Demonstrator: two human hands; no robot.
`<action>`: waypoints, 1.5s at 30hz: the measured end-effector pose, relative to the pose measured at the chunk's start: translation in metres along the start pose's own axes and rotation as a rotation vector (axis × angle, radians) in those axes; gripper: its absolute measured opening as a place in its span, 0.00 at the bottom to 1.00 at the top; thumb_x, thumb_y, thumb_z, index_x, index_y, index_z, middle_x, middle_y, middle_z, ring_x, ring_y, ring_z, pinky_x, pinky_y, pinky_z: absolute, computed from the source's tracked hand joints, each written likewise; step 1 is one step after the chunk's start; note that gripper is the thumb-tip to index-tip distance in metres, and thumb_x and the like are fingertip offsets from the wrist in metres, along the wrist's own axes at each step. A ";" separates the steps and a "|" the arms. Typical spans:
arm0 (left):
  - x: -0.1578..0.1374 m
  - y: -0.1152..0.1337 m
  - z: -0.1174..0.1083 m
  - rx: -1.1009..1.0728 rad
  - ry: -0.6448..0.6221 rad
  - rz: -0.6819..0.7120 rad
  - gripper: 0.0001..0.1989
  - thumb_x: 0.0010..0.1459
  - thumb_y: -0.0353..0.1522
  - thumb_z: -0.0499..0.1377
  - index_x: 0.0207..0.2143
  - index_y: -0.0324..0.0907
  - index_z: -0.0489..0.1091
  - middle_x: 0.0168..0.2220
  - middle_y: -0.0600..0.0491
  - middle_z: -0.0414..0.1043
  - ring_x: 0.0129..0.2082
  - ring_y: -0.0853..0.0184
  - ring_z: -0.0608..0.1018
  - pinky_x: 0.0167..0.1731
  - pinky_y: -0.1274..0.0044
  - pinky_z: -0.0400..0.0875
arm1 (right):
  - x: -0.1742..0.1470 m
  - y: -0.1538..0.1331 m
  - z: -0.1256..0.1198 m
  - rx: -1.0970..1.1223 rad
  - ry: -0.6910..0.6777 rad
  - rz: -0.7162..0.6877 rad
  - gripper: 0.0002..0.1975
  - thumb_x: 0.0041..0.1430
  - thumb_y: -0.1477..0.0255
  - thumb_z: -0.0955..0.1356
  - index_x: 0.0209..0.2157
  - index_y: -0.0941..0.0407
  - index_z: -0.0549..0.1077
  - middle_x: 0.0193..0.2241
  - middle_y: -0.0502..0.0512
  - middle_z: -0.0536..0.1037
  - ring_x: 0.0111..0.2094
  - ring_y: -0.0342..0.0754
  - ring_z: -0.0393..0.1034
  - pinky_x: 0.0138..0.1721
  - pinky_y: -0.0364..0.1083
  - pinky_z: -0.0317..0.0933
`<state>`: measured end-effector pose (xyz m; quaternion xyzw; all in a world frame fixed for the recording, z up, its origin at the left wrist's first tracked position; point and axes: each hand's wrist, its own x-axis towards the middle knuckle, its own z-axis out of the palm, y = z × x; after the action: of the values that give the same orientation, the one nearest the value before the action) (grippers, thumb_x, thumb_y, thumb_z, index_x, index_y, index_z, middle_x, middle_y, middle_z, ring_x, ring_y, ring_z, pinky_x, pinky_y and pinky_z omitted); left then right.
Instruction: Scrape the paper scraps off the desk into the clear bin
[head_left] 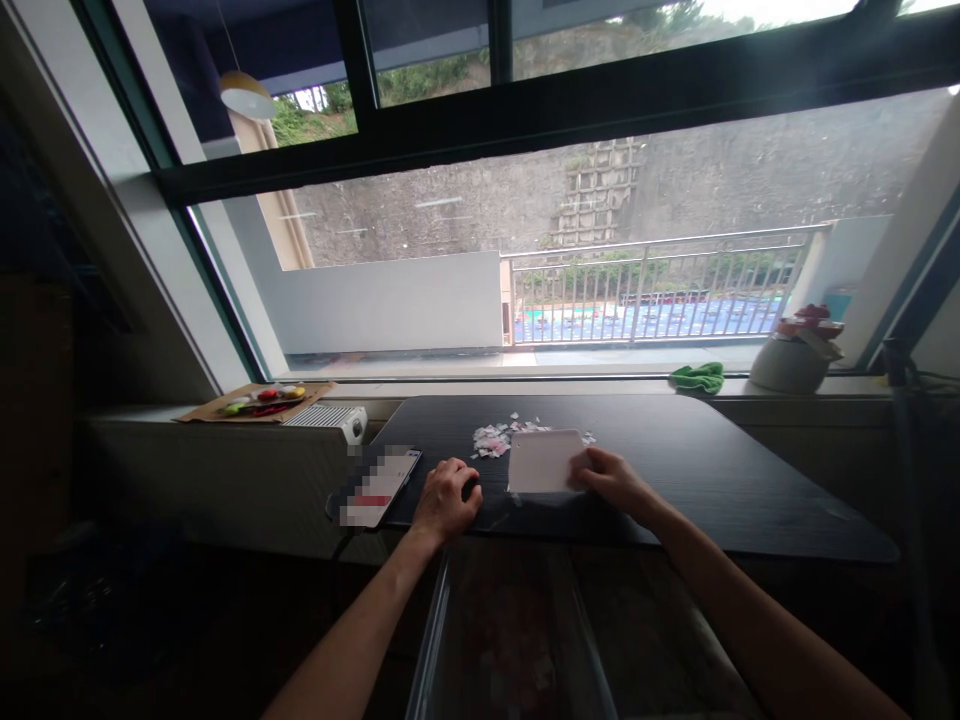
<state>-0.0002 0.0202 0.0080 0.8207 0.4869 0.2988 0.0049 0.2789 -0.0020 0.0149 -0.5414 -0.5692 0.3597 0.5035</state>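
My right hand (611, 480) is closed on the right edge of a thin white rectangular board (544, 462), with a small hole near its upper left corner. The board is tilted over the dark table (720, 480). Just behind and to its left lies a pile of small torn-looking paper scraps (492, 441), partly hidden by the board. My left hand (450, 497) rests near the front edge, fingers loosely curled and the thumb apart from them, with nothing visible in it. To its left lies a phone (390, 485) with a lit, partly blurred screen.
Below the table's front edge, between my arms, is a clear-walled container (517, 640), its contents dim. A green cloth (697, 377) and a pale rounded pot (796, 355) stand on the sill. Cardboard with colourful items (262, 400) lies at left, beside a white radiator (330, 420).
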 end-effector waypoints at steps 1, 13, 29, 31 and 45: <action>0.000 0.000 0.000 0.002 0.002 -0.001 0.08 0.53 0.31 0.56 0.36 0.43 0.73 0.37 0.50 0.71 0.41 0.63 0.71 0.44 0.69 0.66 | -0.001 0.000 0.000 0.007 0.022 0.011 0.09 0.40 0.69 0.68 0.28 0.57 0.72 0.24 0.49 0.76 0.25 0.45 0.69 0.27 0.44 0.63; 0.001 -0.002 0.004 0.017 0.009 0.000 0.08 0.54 0.32 0.56 0.35 0.43 0.73 0.37 0.50 0.71 0.42 0.63 0.72 0.44 0.69 0.66 | -0.021 -0.008 -0.007 -0.011 0.065 0.058 0.10 0.40 0.68 0.69 0.28 0.57 0.74 0.26 0.52 0.79 0.28 0.48 0.72 0.31 0.45 0.66; 0.000 -0.002 0.003 0.003 0.003 -0.002 0.08 0.54 0.32 0.55 0.36 0.43 0.73 0.37 0.50 0.70 0.42 0.63 0.71 0.45 0.69 0.65 | -0.049 -0.020 0.002 -0.052 0.002 0.142 0.10 0.39 0.67 0.68 0.26 0.57 0.73 0.24 0.52 0.76 0.25 0.46 0.68 0.24 0.43 0.60; 0.000 -0.002 0.003 0.007 -0.003 -0.005 0.09 0.54 0.32 0.55 0.36 0.43 0.73 0.38 0.50 0.70 0.42 0.63 0.71 0.45 0.69 0.65 | -0.046 -0.019 0.002 -0.063 0.035 0.122 0.09 0.38 0.67 0.68 0.25 0.57 0.72 0.23 0.51 0.76 0.24 0.45 0.67 0.24 0.43 0.60; 0.000 -0.001 0.002 0.006 -0.007 -0.004 0.09 0.54 0.32 0.55 0.36 0.43 0.73 0.38 0.50 0.71 0.42 0.63 0.71 0.45 0.69 0.65 | -0.057 -0.034 0.003 -0.031 -0.079 0.150 0.10 0.38 0.67 0.68 0.25 0.57 0.72 0.21 0.49 0.73 0.22 0.44 0.64 0.23 0.43 0.58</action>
<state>-0.0001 0.0209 0.0060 0.8208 0.4894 0.2945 0.0048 0.2624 -0.0630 0.0358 -0.5758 -0.5520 0.4084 0.4438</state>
